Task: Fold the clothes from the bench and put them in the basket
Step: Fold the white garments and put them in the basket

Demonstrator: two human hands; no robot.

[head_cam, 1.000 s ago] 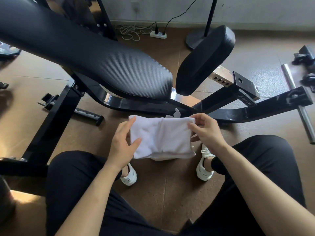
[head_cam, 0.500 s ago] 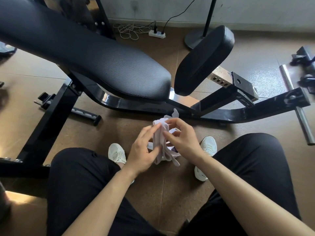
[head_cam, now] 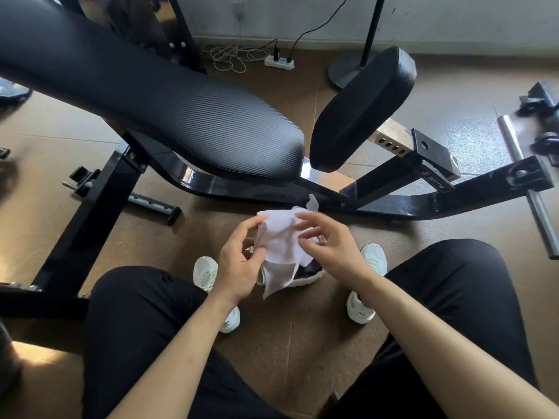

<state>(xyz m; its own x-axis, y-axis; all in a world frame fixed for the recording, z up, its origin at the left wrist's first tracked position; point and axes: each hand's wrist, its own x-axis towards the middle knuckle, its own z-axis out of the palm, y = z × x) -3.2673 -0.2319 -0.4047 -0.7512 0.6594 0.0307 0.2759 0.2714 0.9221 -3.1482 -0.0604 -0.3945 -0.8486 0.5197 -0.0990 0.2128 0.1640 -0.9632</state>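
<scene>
A small white cloth [head_cam: 279,246], folded narrow, hangs low over the floor between my knees. My left hand [head_cam: 239,264] grips its left side with curled fingers. My right hand [head_cam: 331,249] pinches its right edge between thumb and fingers. Under the cloth a dark thing with a white rim [head_cam: 308,275] shows; I cannot tell what it is. The black padded bench [head_cam: 181,110] slopes across the view above my hands, with no clothes visible on it.
The bench's seat pad [head_cam: 363,107] and black frame [head_cam: 423,204] stand just beyond my hands. A steel bar [head_cam: 526,189] lies on the floor at right. A power strip [head_cam: 279,62] with cables and a stand's base [head_cam: 348,71] sit by the wall. My white shoes [head_cam: 372,261] flank the cloth.
One second ago the cloth was spread wide between both hands. My hands came together and folded it; now it is a narrow bundle, lower and closer to me.
</scene>
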